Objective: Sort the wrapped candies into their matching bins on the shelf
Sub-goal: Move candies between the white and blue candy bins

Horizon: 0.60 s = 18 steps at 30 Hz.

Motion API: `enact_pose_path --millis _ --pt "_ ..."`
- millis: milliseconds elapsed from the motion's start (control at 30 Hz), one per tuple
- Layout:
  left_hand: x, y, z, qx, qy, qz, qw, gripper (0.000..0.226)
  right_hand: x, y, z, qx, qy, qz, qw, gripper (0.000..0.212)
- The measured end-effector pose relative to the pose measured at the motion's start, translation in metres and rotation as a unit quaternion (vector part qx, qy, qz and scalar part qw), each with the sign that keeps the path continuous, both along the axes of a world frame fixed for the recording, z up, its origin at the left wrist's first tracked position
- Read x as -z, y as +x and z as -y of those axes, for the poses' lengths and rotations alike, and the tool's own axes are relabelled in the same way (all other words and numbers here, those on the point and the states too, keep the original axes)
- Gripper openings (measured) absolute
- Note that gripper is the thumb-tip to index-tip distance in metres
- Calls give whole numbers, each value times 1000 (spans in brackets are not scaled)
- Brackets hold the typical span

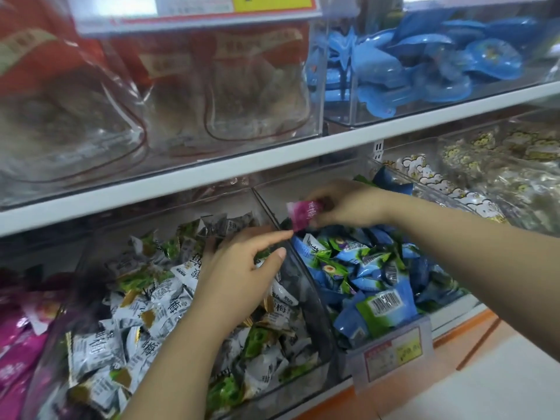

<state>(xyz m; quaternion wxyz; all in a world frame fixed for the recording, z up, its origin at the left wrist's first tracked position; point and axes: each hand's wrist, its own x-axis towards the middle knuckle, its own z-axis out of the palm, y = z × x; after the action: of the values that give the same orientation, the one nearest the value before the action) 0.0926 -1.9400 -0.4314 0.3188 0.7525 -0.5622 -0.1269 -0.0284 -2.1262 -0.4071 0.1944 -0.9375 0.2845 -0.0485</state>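
Here your right hand pinches the pink candy, probably light and slippery: grip its crimped edge. Your left hand, just below it, is relaxed and empty.

"梅" on white candy wrappers

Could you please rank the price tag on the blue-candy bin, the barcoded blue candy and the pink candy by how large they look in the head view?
1. Price tag.
2. Barcoded blue candy, nearly as large; that order is unsure.
3. Pink candy, clearly smallest, pinched farther back by the right hand.
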Motion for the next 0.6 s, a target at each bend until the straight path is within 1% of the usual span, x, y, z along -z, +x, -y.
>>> enact_pose_path --millis 100,167,233,300,333,400,433,500,533,600 --pt "-2 -4 -2 -5 -3 15 1000 27 -2 -26 -1 35 -46 18 998 41" --pt "-1 -5 -1 -11 -7 24 1000 25 -7 -41 -10 50 -63 83 993 38" --pt "1 -5 0 -23 -44 33 998 26 -17 -50 -25 41 -46 167 984 38" --pt "-2 -8 1 -38 -112 41 992 30 -25 -52 -41 14 6 208 978 39" --pt "-5 -11 1 -43 -139 23 989 32 -28 -50 -48 -6 32 213 976 41" --pt "-10 -14 1 -29 -167 -53 984 36 -27 -42 -62 -52 62 216 973 44" --pt "-11 -16 2 -13 -174 -99 980 35 -26 -37 -68 -62 71 218 971 44" --pt "-13 -18 2 8 -183 -177 967 22 -26 -31 -73 -75 90 227 967 43" --pt "-13 -18 2 8 -185 -199 962 17 -26 -31 -73 -78 113 231 963 42" --pt "-12 -14 1 -13 -190 -202 961 10 -24 -34 -64 -60 153 217 962 40"
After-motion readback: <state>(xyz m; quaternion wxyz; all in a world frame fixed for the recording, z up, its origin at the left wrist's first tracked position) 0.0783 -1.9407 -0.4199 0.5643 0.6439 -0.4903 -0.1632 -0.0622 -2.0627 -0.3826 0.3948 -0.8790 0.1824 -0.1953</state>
